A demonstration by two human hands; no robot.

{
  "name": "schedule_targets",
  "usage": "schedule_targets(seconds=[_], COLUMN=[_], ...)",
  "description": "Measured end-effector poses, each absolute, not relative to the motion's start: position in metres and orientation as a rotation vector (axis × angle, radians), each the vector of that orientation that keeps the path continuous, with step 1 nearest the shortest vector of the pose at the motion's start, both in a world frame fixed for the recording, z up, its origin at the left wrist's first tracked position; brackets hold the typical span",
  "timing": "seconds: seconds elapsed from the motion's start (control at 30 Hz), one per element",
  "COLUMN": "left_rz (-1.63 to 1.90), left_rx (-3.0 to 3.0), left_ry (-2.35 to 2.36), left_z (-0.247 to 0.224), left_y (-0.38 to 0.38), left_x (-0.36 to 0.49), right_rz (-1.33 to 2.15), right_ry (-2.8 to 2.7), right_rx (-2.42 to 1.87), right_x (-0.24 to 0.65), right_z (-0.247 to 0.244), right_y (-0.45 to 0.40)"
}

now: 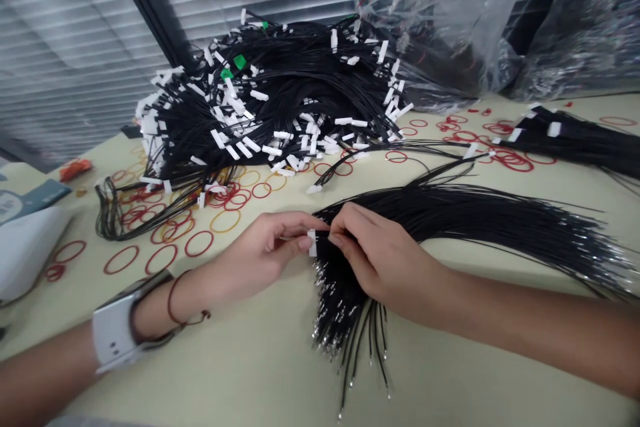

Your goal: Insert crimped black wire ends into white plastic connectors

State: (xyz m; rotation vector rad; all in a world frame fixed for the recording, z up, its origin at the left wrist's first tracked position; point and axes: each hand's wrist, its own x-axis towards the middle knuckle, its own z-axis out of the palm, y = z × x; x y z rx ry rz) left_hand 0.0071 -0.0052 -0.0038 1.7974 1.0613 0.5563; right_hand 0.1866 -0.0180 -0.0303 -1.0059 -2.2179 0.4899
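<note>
My left hand (pixel 273 243) pinches a small white connector (pixel 313 243) between thumb and forefinger. Close against its right side, my right hand (pixel 367 247) is closed in a pinch on a thin black wire, most of which the fingers hide. Beneath both hands lies a thick bundle of black wires (pixel 480 210). Its bare metal ends (pixel 330 320) spread out below my right hand, and more metal tips show at the far right end. A few wires hang loose toward the front of the table.
A large heap of black cables with white connectors (pixel 300 90) lies at the back. Red and yellow rubber bands (pixel 200 243) are scattered over the table (pixel 225 360). Clear plastic bags (pixel 445 33) stand behind. Another cable bundle (pixel 580 137) lies right; a white object (pixel 30 247) sits left.
</note>
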Motion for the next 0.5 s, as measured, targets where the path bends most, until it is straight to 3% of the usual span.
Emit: schedule_targets(seconds=[0.3, 0.5], left_rz=[0.574, 0.564], left_rx=[1.594, 1.549], left_ry=[0.985, 0.964], left_z=[-0.0066, -0.0042], left_y=[-0.0002, 0.0003], left_x=[0.0047, 0.0028], right_rz=[0.46, 0.176], right_ry=[-2.151, -2.026], right_rx=[-1.045, -0.888], right_x=[0.188, 0.1909], right_z=[-0.0276, -0.0264], right_y=[-0.0167, -0.0185])
